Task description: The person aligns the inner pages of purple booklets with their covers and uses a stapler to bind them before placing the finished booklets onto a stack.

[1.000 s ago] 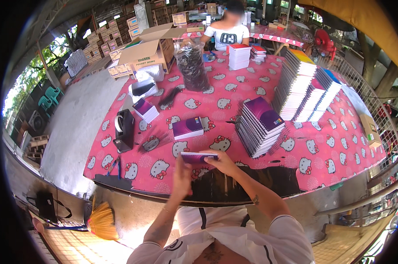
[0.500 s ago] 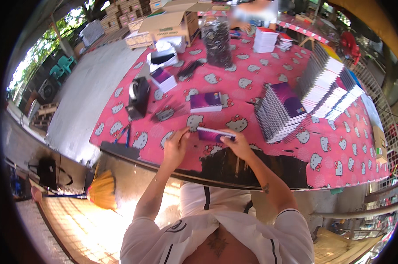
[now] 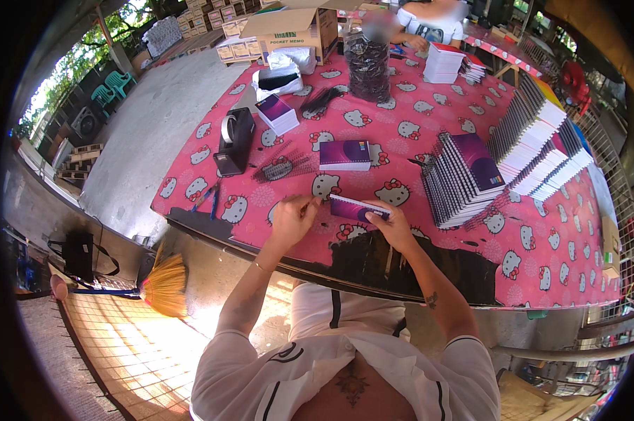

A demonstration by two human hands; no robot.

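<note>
1. Head view, right hand: from my remote seat I am watching the right hand [image 3: 390, 228] grasping the near purple pad [image 3: 350, 209] by its right end, thumb lying on the cover; the pad is sitting tilted above the surface [image 3: 405, 166], its row of punched holes facing away from the body.

2. Head view, left hand: the left hand [image 3: 294, 221] is hovering just beside the pad's left end, apart from it, fingers curling inward; I cannot tell whether they are pinching anything thin.

3. Head view, around them: a second purple pad [image 3: 344, 156] is lying beyond the held one; loose wire coils [image 3: 283, 167] are sprawling to its left, near a black dispenser [image 3: 235, 144]; a leaning stack of spiral notebooks [image 3: 464, 172] is standing to the right.

4. Head view, risks as I am judging them: with only one end being gripped, the pad could be sagging or fanning its leaves if the thumb eases, putting the holes out of line; the coils, tangling as they are, could be snagging or bending if one is pulled carelessly; the notebook stack, leaning, could be sliding if the right forearm is swinging wide and knocking it.
</note>
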